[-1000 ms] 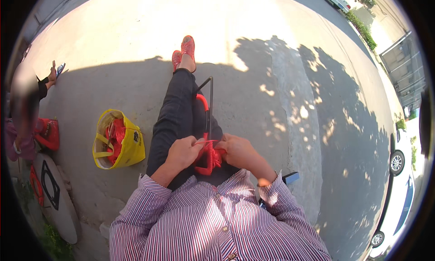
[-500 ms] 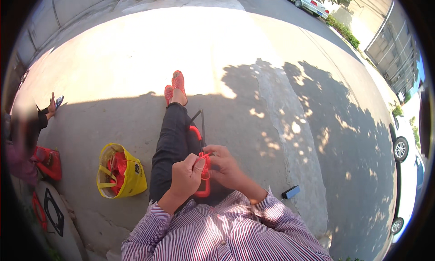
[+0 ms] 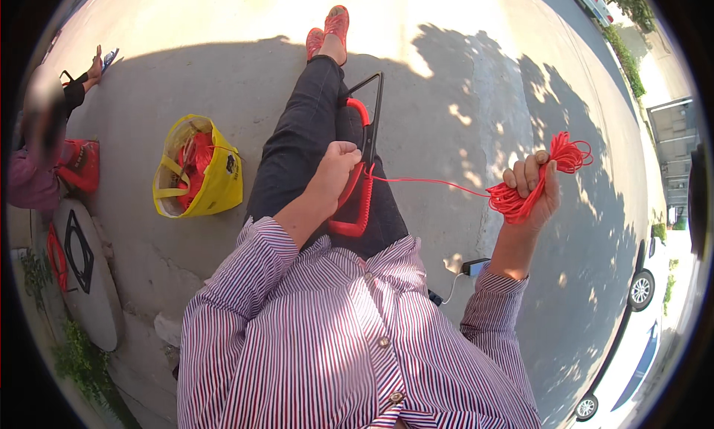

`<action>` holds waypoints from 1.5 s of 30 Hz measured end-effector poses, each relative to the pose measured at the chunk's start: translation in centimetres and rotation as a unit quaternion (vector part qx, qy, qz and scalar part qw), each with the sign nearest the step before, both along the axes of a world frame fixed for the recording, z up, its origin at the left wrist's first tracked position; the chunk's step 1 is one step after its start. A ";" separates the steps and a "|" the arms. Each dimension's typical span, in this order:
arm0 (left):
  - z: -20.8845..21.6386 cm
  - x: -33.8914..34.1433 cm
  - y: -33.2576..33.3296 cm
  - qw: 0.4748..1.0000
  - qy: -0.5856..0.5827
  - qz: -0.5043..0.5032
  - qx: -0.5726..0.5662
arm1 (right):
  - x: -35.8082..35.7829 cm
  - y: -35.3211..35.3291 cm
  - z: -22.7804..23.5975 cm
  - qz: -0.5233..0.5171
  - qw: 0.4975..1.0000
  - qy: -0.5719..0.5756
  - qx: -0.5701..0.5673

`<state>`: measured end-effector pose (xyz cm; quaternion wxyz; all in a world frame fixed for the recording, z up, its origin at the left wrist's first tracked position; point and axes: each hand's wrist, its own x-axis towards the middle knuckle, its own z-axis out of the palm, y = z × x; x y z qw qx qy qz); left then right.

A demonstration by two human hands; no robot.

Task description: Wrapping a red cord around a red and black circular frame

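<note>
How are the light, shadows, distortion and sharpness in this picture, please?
Head view, top: glare bleaches the pavement; head view, right: leafy shadows lie dappled, the fisheye bends the white car, and the red cord in the right hand looks fairly sharp; head view, left: another person's head is blurred.

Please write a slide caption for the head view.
Right hand grips red cord bundle, one strand running to a cord-wrapped frame.

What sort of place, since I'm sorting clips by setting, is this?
Probably an outdoor lane or yard: sunlit pavement, leafy shadows across it, and a white car at the right.
</note>
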<state>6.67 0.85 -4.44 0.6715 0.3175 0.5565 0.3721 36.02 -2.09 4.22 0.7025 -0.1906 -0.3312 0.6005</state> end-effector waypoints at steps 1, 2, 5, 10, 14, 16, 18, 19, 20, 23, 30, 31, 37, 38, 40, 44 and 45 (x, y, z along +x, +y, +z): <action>0.0 0.1 0.0 1.000 -0.009 -0.002 -0.006 | -1.2 -0.1 -1.7 -0.005 0.999 -0.012 -0.050; -0.2 0.2 -0.1 1.000 -0.019 -0.006 -0.012 | -3.2 -0.4 -3.0 0.006 0.989 -0.073 -0.126; -0.9 0.0 -0.6 0.996 -0.080 -0.004 -0.031 | -9.5 -1.3 -6.7 0.146 0.917 -0.257 -0.269; -2.4 -0.3 -0.4 0.987 -0.143 -0.028 -0.074 | -10.8 -0.7 -8.0 0.162 0.902 -0.270 -0.296; -4.1 -0.3 -0.2 0.983 -0.168 -0.053 -0.057 | -11.1 -1.4 -5.3 0.110 0.897 -0.334 -0.267; -4.8 -0.4 -0.3 0.981 -0.181 -0.055 -0.048 | -10.8 -2.6 -5.0 0.122 0.879 -0.386 -0.254; -5.0 -0.6 -0.4 0.979 -0.193 -0.054 -0.039 | -9.9 -3.6 -5.8 0.117 0.905 -0.320 -0.254; -4.6 -0.6 -0.3 0.976 -0.203 -0.063 -0.040 | -9.4 -3.6 -6.3 0.117 0.905 -0.319 -0.254; -4.1 -0.7 -0.3 0.974 -0.214 -0.070 -0.041 | -8.9 -3.5 -6.8 0.093 0.910 -0.277 -0.294; -0.2 -0.3 -1.0 0.990 -0.137 0.022 -0.041 | -7.8 -2.7 -6.9 0.061 0.909 -0.240 -0.335; 4.4 0.6 -4.0 0.799 0.261 -0.178 0.512 | -10.3 -3.8 -7.2 0.290 0.923 -0.046 -0.247; 6.2 0.6 -4.2 0.914 0.084 -0.215 0.334 | -11.2 -4.1 -7.2 0.286 0.924 -0.045 -0.249; 6.3 -3.4 -1.6 0.915 -0.387 -0.029 0.114 | -8.8 -0.7 -7.8 0.363 0.902 -0.152 -0.175; 5.9 -4.8 -0.8 0.923 -0.342 -0.006 0.174 | -8.8 -0.4 -7.2 0.265 0.937 -0.119 -0.196; 5.5 -6.4 -0.1 0.941 -0.063 -0.088 0.320 | -7.5 1.3 -8.4 0.220 0.937 -0.182 -0.199; 2.6 -6.1 -1.2 0.764 0.401 -0.355 0.360 | -9.4 1.8 -10.2 0.199 0.861 -0.428 -0.188; 1.6 -5.1 -1.6 0.752 0.420 -0.375 0.343 | -10.1 1.6 -10.5 0.234 0.819 -0.505 -0.138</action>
